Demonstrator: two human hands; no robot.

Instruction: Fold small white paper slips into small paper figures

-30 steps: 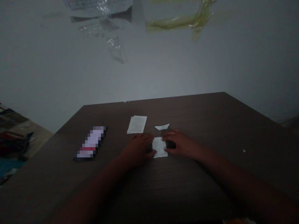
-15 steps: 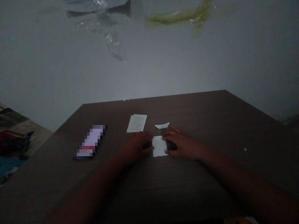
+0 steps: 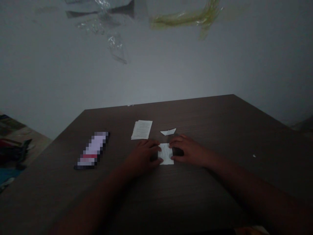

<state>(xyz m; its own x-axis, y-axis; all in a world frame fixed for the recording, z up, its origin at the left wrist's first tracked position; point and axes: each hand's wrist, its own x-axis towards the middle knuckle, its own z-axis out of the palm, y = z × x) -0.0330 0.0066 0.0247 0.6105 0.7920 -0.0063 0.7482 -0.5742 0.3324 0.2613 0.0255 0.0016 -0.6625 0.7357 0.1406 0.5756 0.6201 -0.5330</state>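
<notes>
A small white printed paper slip lies on the dark wooden table between my hands. My left hand rests at its left edge, fingers curled and pinching that side. My right hand holds the right edge, fingers bent over it. Both forearms reach in from the bottom of the view. The room is dim.
A stack of white printed paper lies just beyond my left hand. A small folded white paper piece sits beyond the slip. A blurred rectangular object lies at the left. A tiny white scrap is at the right. A grey wall stands behind the table.
Both hands have closed in slightly on the slip, which now looks narrower. The view has shifted a little.
</notes>
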